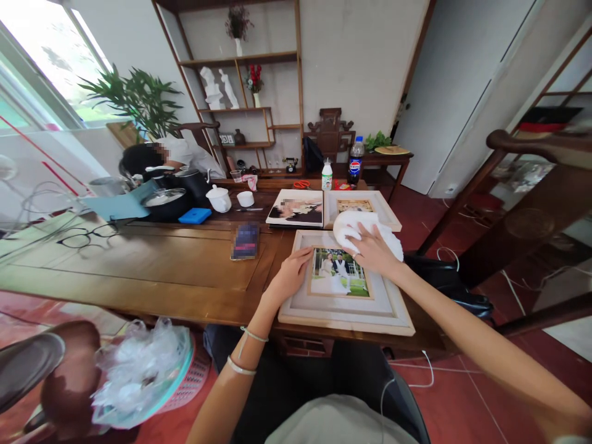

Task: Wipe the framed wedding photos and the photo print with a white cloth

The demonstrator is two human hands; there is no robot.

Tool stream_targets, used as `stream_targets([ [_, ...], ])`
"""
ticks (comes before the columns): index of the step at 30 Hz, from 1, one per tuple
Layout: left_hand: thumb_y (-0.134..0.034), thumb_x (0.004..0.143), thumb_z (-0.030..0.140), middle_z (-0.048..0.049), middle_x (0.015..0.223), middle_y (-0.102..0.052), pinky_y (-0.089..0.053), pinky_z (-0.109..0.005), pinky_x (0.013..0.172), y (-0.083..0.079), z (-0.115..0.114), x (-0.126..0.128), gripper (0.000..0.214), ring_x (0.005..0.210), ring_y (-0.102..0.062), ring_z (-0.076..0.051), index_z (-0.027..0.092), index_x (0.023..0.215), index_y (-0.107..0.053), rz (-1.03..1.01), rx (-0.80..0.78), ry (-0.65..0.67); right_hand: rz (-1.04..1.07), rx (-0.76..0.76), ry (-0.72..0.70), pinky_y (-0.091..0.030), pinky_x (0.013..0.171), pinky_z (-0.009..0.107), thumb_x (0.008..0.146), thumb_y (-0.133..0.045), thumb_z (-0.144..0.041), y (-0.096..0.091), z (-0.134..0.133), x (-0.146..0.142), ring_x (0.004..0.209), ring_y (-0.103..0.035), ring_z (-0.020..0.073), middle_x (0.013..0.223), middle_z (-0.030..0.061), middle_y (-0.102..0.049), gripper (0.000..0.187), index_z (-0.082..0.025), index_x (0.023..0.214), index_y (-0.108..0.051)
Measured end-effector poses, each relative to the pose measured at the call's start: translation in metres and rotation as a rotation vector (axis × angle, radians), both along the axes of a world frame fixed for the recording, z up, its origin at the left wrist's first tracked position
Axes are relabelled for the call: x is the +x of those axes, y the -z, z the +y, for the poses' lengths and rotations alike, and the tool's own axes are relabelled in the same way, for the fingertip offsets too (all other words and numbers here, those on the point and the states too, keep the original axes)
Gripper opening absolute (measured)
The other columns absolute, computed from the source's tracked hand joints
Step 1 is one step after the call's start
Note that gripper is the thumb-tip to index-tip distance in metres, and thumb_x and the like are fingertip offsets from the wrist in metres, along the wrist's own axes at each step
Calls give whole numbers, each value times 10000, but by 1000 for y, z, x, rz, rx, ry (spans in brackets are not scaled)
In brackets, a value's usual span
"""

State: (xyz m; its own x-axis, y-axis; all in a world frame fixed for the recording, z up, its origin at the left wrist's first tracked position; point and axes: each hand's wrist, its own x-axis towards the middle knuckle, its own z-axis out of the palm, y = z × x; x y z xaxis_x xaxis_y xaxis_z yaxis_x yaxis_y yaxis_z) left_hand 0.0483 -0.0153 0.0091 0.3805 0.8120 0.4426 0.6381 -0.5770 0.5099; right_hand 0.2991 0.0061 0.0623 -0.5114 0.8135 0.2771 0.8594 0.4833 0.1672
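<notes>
A pale picture frame (346, 316) with a wedding photo (340, 274) lies flat near the table's front edge. My left hand (292, 271) rests on its left border, fingers stretched toward the photo. At the frame's upper right, my right hand (370, 246) presses on a bunched white cloth or paper towel (358, 223). This white wad covers the frame's far right corner and overlaps a second frame (387, 213) behind it. Beside that second frame lies a picture panel (296, 206).
On the table (198, 265) are a dark booklet (245, 240), blue box (195, 216), eyeglasses (87, 235), white teapot (219, 198), white bottle (327, 177) and cola bottle (356, 163). A person (185, 157) leans at the far left. Below stands a basket (185, 376) with plastic bags.
</notes>
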Motion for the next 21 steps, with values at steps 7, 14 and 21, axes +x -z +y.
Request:
stream_targets([
  [7, -390, 894, 110, -86, 1334, -554, -386, -375, 1082, 3, 1, 0, 409, 1252, -500, -198, 163, 1254, -577, -9, -35, -27, 14, -230, -119, -234, 1085, 545, 910, -460, -283, -10, -63, -17, 1337, -324, 339, 1455, 91, -403, 333, -198, 1179, -637],
  [14, -385, 882, 91, -74, 1340, -551, -386, -387, 1084, 2, 2, 0, 426, 1257, -493, -195, 179, 1252, -576, 1, -24, -9, 197, -469, -311, -218, 1119, 522, 854, -528, -266, -29, -173, -31, 1382, -240, 297, 1497, 41, -333, 313, -262, 1146, -637],
  [21, -384, 873, 75, -84, 1336, -553, -376, -379, 1094, -2, 0, 0, 426, 1260, -492, -193, 156, 1241, -583, 6, -3, 19, 155, -287, -189, -261, 1094, 535, 828, -515, -198, -8, -112, -18, 1365, -278, 315, 1469, 94, -379, 408, -206, 1230, -584],
])
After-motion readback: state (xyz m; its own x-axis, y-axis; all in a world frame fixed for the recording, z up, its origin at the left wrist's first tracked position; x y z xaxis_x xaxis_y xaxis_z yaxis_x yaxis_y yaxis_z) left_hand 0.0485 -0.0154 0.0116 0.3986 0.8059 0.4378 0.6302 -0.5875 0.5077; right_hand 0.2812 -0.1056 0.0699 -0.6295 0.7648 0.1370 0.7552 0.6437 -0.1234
